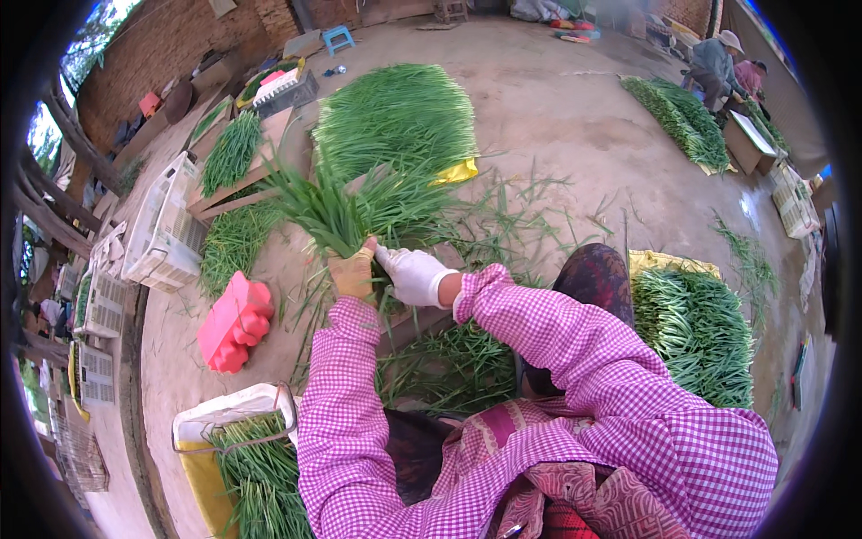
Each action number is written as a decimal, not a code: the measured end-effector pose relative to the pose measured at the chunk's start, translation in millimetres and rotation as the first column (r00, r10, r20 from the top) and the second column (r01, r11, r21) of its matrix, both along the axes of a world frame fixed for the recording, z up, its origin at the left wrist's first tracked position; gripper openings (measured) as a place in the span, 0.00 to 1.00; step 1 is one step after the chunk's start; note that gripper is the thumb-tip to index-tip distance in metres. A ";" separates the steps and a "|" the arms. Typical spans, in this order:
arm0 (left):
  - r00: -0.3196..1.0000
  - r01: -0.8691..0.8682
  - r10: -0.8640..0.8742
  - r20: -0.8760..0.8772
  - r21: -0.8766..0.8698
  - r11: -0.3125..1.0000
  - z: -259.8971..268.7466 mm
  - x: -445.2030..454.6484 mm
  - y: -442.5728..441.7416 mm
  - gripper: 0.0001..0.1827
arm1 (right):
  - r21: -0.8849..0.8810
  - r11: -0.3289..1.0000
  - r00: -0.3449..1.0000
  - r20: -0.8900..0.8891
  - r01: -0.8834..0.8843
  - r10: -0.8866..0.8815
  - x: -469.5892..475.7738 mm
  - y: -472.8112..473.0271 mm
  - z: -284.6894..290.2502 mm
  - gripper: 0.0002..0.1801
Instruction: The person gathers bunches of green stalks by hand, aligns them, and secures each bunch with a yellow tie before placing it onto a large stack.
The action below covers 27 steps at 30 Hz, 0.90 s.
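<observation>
My left hand (pixel 354 271), in a yellowish glove, is closed around a bunch of long flat green leaves (pixel 330 212), which look like garlic chives. The leaf ends fan out away from me. My right hand (pixel 412 275), in a white glove, is right beside it, its fingertips at the lower part of the bunch; whether it grips any leaves cannot be told. More loose leaves (pixel 411 202) lie just past my hands, and cut leaves (pixel 451 370) are heaped below them, between my legs.
A large stack of greens (pixel 397 118) lies ahead, another (pixel 693 330) at right. A pink plastic stool (pixel 236 323), white crate (pixel 161 229) and lined basket of greens (pixel 182 421) stand left. Two people (pixel 717 64) work at far right. Loose leaves litter the concrete floor (pixel 539 121).
</observation>
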<state>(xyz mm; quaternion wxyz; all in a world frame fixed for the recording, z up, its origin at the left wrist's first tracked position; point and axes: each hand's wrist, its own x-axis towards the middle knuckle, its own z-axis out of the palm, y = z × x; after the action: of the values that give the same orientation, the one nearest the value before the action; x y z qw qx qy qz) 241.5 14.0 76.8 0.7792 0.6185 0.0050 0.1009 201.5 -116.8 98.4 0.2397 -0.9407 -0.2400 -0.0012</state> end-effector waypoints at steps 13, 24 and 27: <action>0.987 0.145 -0.091 -0.132 0.492 0.859 7.9 -43.6 -41.9 0.25 | 0.803 0.582 0.980 -0.193 0.127 0.053 31.1 -49.7 162.8 0.16; 0.990 -0.015 -0.079 0.116 0.647 0.762 4.9 -37.5 -31.3 0.39 | 0.664 0.746 0.970 0.208 -0.044 -0.128 -70.4 -73.7 269.5 0.13; 0.988 -0.021 -0.082 0.128 0.651 0.758 13.8 -32.3 -29.7 0.40 | 0.708 0.675 0.939 0.337 -0.208 -0.065 -77.8 -92.9 290.6 0.17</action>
<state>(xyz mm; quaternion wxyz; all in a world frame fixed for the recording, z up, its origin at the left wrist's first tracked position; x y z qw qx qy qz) 209.1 -15.6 90.6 0.5156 0.8412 -0.0984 0.1295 123.8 -209.7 388.9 0.5525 -0.7399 -0.2932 -0.2478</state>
